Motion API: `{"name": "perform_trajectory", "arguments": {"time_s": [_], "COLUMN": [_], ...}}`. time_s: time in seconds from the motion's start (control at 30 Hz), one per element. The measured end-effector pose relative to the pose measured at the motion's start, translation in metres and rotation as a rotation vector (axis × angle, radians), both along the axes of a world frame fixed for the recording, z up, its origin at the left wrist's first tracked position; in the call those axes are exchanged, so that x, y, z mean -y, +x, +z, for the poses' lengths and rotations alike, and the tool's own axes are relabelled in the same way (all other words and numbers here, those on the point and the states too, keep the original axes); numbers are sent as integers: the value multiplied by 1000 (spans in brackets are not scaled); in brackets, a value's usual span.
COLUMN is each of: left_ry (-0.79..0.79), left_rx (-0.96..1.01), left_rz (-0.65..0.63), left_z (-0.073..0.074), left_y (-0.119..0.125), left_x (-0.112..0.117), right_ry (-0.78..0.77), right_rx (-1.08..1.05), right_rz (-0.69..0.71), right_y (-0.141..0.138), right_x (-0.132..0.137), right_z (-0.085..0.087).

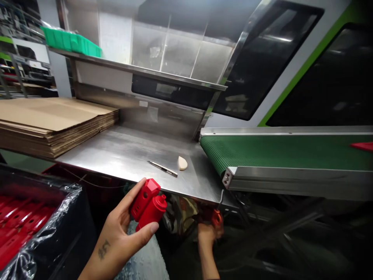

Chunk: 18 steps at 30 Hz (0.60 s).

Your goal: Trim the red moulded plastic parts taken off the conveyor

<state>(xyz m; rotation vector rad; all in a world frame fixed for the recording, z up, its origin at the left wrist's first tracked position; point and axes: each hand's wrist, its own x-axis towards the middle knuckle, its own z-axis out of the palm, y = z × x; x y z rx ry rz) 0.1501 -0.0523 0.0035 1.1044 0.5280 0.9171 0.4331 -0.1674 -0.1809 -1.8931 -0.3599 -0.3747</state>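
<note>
My left hand [122, 229] grips a red plastic part [150, 204] between thumb and fingers, over the front edge of the steel table. The part has a block side with a round hole and a cylinder with a small nub on top. Lower right, under the table edge, my right hand [209, 232] is closed around an orange-handled tool [216, 217], close to a metal hook [221, 199]. Shadow and blur obscure the tool's kind. A slim metal pen-like tool [162, 168] and a cream-coloured rounded piece [182, 163] lie on the tabletop.
Flat cardboard [52, 116] is stacked on the table's left. Below it stands a plastic-lined box [68, 217] of red parts [20, 225]. A green conveyor belt [285, 151] runs at right, with a red piece on it. A green bin [71, 42] sits on the shelf.
</note>
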Motion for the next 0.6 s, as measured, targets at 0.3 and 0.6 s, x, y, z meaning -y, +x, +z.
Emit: {"name": "perform_trajectory", "arguments": {"time_s": [0.3,0.6], "left_ry": [-391,-612], "left_rx": [-35,125], "left_rz": [-184,-223], "left_z": [-13,-14], "left_y": [2,0], "left_x": [-9,3], "right_ry": [191,177], "right_rx": [-192,-243], "right_rz": [466,938], "right_y": [-154,-193], "right_x": [8,7], "right_z": [90,143]}}
